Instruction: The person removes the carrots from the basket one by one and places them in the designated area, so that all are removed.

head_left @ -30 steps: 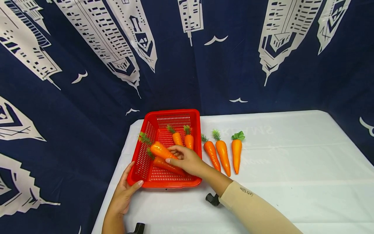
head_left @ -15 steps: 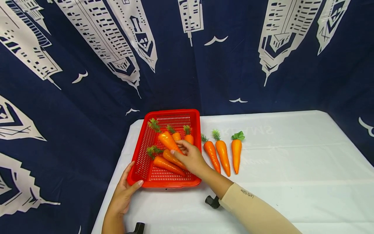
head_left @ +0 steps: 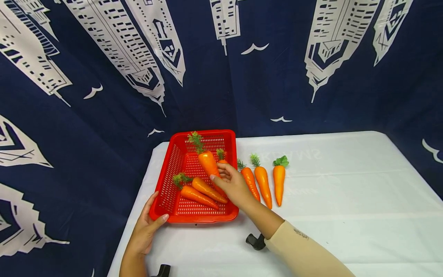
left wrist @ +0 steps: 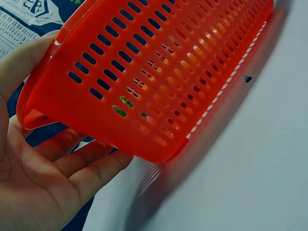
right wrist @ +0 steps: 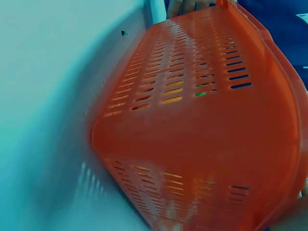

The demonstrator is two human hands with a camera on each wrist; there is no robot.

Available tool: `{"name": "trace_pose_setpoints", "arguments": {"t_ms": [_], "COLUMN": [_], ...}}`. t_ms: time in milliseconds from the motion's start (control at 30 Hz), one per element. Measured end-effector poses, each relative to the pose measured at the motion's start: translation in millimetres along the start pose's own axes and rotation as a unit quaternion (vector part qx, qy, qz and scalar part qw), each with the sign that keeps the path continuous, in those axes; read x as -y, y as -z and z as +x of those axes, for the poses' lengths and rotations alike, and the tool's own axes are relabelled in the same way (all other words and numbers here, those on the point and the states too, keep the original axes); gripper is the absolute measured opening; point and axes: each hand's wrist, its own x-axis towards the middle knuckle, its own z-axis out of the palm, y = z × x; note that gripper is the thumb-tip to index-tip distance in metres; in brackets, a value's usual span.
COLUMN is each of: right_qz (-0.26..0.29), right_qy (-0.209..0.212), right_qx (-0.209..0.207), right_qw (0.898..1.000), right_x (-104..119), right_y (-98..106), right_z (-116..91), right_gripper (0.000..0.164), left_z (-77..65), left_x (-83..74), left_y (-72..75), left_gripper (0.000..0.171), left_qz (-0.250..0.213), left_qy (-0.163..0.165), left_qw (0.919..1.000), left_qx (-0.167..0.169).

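Now the right grip [head_left: 235, 187], pinching a carrot [head_left: 208, 162], sits farther right; the left grip [head_left: 144, 231] clasps the basket [head_left: 194, 219].

Red slotted basket [head_left: 194, 219]; held orange carrot [head_left: 208, 162] slanted over it, tip unclear

The person over there is gripping with the left hand [head_left: 144, 231], thumb standing apart from the fingers, the left forearm [head_left: 133, 266] angling forward. The right hand [head_left: 232, 186] is pinching between thumb and curled fingers; the sleeved right forearm [head_left: 304, 250] is slanting leftward.
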Motion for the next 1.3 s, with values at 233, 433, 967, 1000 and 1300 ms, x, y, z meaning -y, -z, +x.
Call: {"name": "trace_pose_setpoints", "arguments": {"t_ms": [233, 433, 967, 1000, 1300], "right_qz": [0.018, 0.027, 0.033, 0.031, 0.04], "right_qy": [-0.006, -0.001, -0.026, -0.03, -0.069], "right_qx": [-0.004, -0.011, -0.055, -0.058, -0.077], "right_qw": [1.0, 1.0, 0.998, 0.997, 0.994], "right_x": [-1.7, -2.6, -14.2, -15.7, -28.8], "right_y": [11.5, 23.1, 54.6, 56.6, 76.9], "right_z": [-3.6, -4.9, -8.6, -8.8, -12.3], "right_gripper": [0.048, 0.046, 0.048, 0.049, 0.052], "left_z": [-0.3, -0.4, -0.1, 0.0, 0.4], "left_x": [-1.3, -1.9, -0.4, -0.3, 0.0], "left_y": [-0.5, -0.6, 0.9, 0.8, 0.9], "left_gripper": [0.085, 0.085, 0.085, 0.085, 0.085], "left_qz": [0.0, 0.001, -0.001, 0.0, 0.001], "left_qy": [0.002, 0.003, 0.001, 0.001, 0.004], "left_qw": [1.0, 1.0, 1.0, 1.0, 1.0], "left_qx": [0.0, -0.001, 0.001, 0.001, -0.002]}}
